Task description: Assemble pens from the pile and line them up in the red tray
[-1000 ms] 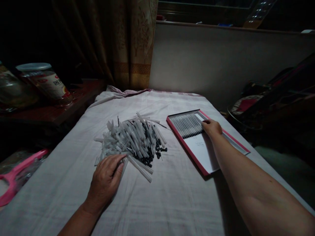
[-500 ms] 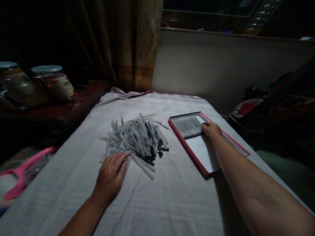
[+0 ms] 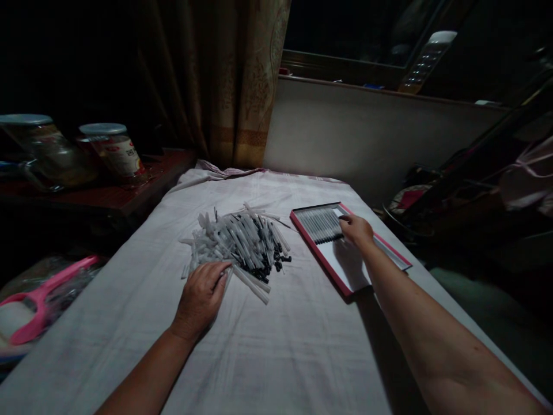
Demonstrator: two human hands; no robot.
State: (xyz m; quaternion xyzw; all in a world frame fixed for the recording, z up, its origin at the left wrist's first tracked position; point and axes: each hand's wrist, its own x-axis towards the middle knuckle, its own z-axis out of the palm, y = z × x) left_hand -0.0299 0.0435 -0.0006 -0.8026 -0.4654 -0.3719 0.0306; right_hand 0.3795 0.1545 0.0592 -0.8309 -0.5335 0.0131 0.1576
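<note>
A loose pile of clear pen barrels, with small black caps at its right side, lies on the cloth. My left hand rests at the pile's near edge, fingers curled together, and a clear barrel shows against the thumb. To the right is a shallow box with a red rim and white bottom. Along its far part runs a neat row of clear pens with black ends. My right hand reaches into the box at the row's right end, fingertips pinched; what they hold is hidden.
A pale checked cloth covers the surface. Lidded jars stand on a dark red table at the left, and a pink-handled object lies low at the left edge. A curtain hangs behind; a bottle leans near the window.
The head view has shifted slightly, so the box and right hand appear further left. Both hands keep their places, left at the pile and right at the row's end.
</note>
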